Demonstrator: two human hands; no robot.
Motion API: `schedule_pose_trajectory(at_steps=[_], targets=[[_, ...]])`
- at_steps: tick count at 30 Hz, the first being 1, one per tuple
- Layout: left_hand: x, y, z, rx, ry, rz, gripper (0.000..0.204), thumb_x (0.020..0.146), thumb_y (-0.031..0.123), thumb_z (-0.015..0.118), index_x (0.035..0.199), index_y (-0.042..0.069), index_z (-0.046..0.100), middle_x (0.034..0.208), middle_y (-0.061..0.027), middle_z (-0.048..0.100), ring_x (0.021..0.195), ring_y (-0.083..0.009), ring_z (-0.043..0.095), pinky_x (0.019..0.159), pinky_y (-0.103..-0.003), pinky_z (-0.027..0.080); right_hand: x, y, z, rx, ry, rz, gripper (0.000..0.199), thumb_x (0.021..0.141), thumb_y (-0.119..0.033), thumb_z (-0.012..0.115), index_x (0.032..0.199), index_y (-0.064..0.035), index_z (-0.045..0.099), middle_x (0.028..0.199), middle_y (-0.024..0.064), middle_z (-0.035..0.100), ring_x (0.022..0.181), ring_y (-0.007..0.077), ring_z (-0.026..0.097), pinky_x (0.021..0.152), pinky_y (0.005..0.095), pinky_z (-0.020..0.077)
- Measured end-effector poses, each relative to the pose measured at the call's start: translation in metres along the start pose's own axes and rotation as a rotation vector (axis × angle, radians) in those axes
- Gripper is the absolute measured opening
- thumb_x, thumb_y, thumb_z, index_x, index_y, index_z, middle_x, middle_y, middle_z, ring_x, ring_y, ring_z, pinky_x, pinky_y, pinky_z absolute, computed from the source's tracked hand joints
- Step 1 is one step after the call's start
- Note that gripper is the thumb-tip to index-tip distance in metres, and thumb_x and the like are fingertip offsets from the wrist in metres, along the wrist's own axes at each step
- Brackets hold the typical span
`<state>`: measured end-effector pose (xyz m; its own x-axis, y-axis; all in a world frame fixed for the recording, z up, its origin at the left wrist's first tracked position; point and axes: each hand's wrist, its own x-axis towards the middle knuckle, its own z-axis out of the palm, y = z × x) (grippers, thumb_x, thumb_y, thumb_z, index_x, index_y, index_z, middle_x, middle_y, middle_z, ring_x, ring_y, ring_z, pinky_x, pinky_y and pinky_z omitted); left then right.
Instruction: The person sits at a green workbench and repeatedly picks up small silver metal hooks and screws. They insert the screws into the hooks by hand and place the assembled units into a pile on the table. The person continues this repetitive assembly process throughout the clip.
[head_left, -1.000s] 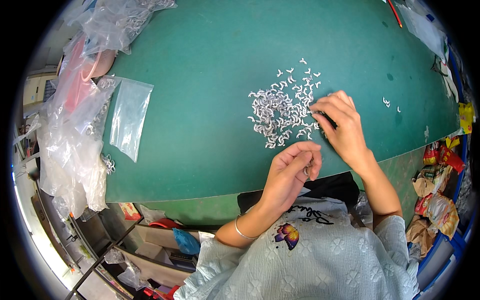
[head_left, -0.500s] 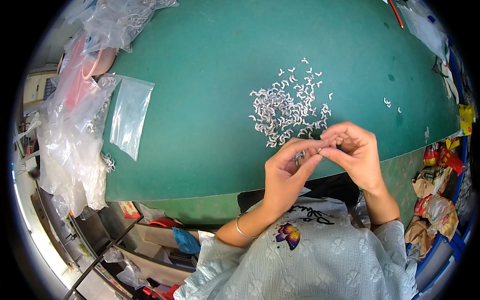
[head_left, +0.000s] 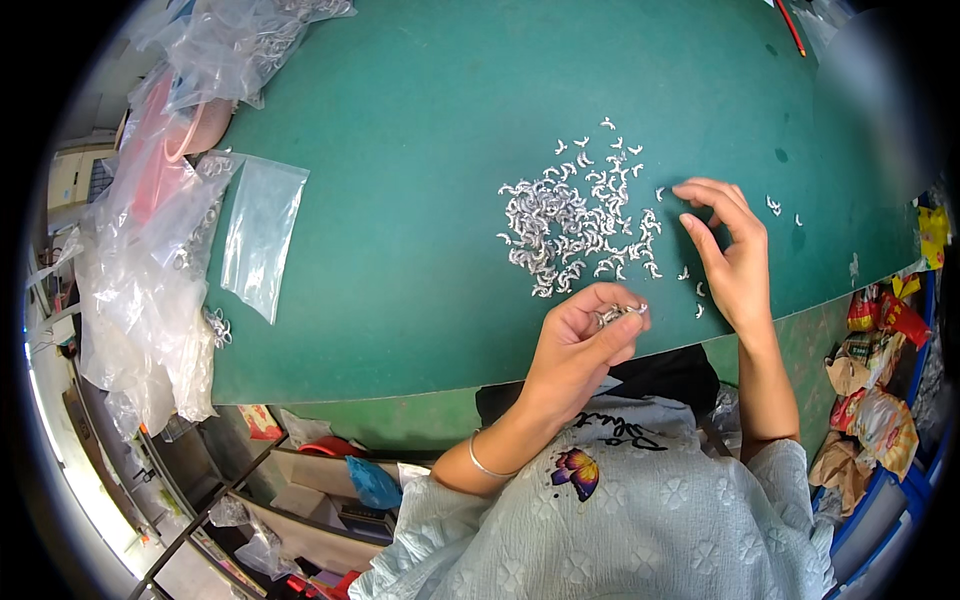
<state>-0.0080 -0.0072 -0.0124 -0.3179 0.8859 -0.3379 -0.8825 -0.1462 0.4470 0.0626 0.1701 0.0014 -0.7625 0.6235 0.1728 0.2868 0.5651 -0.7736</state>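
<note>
1. Head view: the left hand point(head_left: 580, 340) is curled shut around a small bunch of shiny metal bits point(head_left: 620, 313), pinched between thumb and fingers just above the near edge of the green table point(head_left: 400, 120).
2. The right hand point(head_left: 735, 255) is open, fingers bent a little, resting on the table at the right side of the pile of little silver pieces point(head_left: 575, 220). I cannot see anything in it.
3. A few loose pieces point(head_left: 783, 210) lie apart to the right of that hand.
4. A flat clear bag point(head_left: 258, 235) lies well off to the left, beside a heap of crinkly plastic bags point(head_left: 140, 290).
5. It looks like the gathering step: one hand keeps the picked bits, the other goes for more.
6. The next move likely needs a careful pinch with the fingertips, since the pieces are tiny and lie tangled.
</note>
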Motion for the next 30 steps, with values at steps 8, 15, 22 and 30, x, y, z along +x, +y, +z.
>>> schedule_pose_trajectory(at_steps=[8, 15, 22, 30], targets=[[-0.003, 0.000, 0.007, 0.114, 0.050, 0.077, 0.013, 0.083, -0.002, 0.056, 0.096, 0.001, 0.055, 0.091, -0.0109, 0.054, 0.062, -0.0041, 0.036, 0.053, -0.017, 0.031, 0.007, 0.003, 0.011, -0.279, -0.027, -0.259, 0.026, 0.071, 0.003, 0.062, 0.097, -0.0006, 0.060, 0.096, 0.0108, 0.059, 0.090, 0.0268, 0.053, 0.077, 0.0341, 0.0433], [-0.004, 0.001, 0.006, 0.233, 0.084, 0.154, 0.014, 0.082, -0.005, 0.056, 0.095, -0.001, 0.055, 0.095, -0.0112, 0.055, 0.065, -0.0041, 0.043, 0.054, -0.017, 0.034, -0.006, -0.022, -0.002, 0.037, -0.150, -0.231, 0.019, 0.068, -0.002, 0.067, 0.086, -0.0005, 0.063, 0.087, 0.0092, 0.059, 0.081, 0.0256, 0.054, 0.070, 0.0333, 0.0430], [0.000, -0.006, 0.007, 0.243, 0.111, 0.169, 0.015, 0.082, -0.005, 0.058, 0.096, -0.002, 0.058, 0.095, -0.0039, 0.058, 0.079, -0.0030, 0.052, 0.061, -0.014, 0.040, -0.032, -0.036, -0.012, 0.217, -0.217, -0.233, 0.018, 0.063, -0.001, 0.072, 0.078, 0.0004, 0.063, 0.078, 0.0092, 0.058, 0.070, 0.0241, 0.053, 0.062, 0.0329, 0.0428], [0.005, -0.009, 0.010, 0.305, 0.190, 0.085, 0.018, 0.084, 0.000, 0.056, 0.103, 0.000, 0.056, 0.089, -0.0049, 0.058, 0.067, -0.0032, 0.043, 0.054, -0.017, 0.032, -0.026, 0.002, -0.039, -0.116, 0.104, -0.061, 0.003, 0.072, 0.000, 0.065, 0.074, 0.0009, 0.063, 0.075, 0.0093, 0.062, 0.071, 0.0208, 0.057, 0.066, 0.0304, 0.0447]])
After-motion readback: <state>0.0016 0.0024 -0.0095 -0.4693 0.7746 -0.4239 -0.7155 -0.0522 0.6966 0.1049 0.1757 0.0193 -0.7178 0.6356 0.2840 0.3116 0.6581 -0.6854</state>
